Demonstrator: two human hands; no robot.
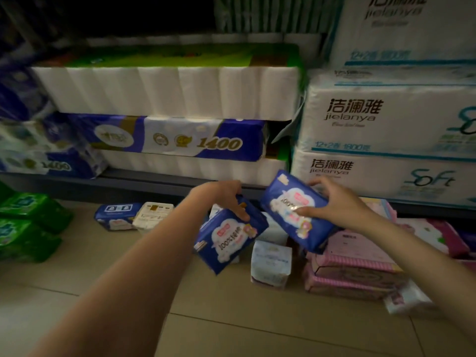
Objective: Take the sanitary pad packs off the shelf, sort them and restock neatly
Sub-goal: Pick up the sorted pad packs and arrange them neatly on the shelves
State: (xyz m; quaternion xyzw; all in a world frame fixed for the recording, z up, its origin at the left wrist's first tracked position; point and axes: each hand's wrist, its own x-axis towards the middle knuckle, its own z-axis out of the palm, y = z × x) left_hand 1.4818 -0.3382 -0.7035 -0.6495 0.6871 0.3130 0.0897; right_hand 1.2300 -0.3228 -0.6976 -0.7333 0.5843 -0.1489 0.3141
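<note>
Each hand's grip — one blue pack (229,235)

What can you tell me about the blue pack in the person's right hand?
The blue pack is a soft, glossy plastic-wrapped packet with a white cloud-shaped label, pink accents and "100%" print. It is held tilted in the air above the pink packs on the floor, gripped by the right hand, fingers over its top edge and thumb on its face.
</note>
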